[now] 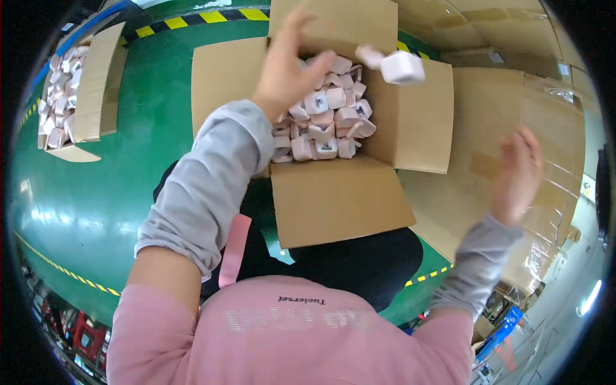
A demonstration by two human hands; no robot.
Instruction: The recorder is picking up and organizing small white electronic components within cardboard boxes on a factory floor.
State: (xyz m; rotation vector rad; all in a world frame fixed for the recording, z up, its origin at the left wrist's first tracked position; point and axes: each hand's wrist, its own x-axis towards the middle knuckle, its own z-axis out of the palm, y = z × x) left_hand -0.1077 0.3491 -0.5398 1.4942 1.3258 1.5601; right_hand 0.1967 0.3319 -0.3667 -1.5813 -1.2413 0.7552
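Note:
An opened cardboard box (346,199) stands before my knees, its flaps folded out. Inside lies a heap of small pale pink, hollow, box-like pieces (335,98). Above the heap's left side is my left hand (289,74), thumb and fingers apart, with nothing seen in it. One similar white-pink piece (402,68), blurred, appears in the air over the box's right flap, touched by neither hand. Far to the right, over a large cardboard surface, my right hand (518,176) is raised. It is blurred, its fingers look stretched out, and I see nothing in it.
Another cardboard box (102,83) full of similar pieces stands on the green floor (154,83) at the far left. Large brown cardboard (475,205) spreads along the right side. Yellow-black striped tape (196,20) runs across the floor behind the box.

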